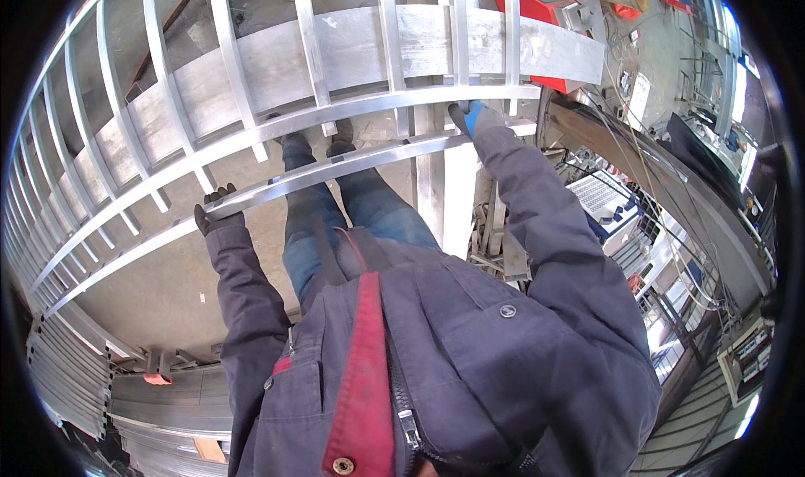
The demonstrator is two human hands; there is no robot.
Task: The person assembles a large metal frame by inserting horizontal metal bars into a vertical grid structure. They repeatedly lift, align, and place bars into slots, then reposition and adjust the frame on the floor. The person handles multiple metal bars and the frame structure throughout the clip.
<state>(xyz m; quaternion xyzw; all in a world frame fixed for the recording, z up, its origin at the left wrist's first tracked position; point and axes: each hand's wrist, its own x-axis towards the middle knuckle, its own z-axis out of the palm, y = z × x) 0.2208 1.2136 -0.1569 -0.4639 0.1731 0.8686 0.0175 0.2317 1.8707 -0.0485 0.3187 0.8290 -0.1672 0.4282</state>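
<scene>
Silver rail (pixel 335 166), reaching past both hands (pixel 221 210) (pixel 476 119)

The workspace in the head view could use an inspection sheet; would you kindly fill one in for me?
Surface: wide flat metal beam beneath the bars of the barred metal frame; concrete floor lower down.
Workpieces: the frame, plus a long lower rail; a gap shows between rail and bar ends near the middle.
Clutter: assorted metal pieces by the right sleeve.
Hands: left hand, gloved, around the lower rail; right hand, gloved, near the rail's right end, grip unclear.
Cables: several thin cables at the right.
Surroundings: red machine with a screen; stacked metal lengths lower left.
</scene>
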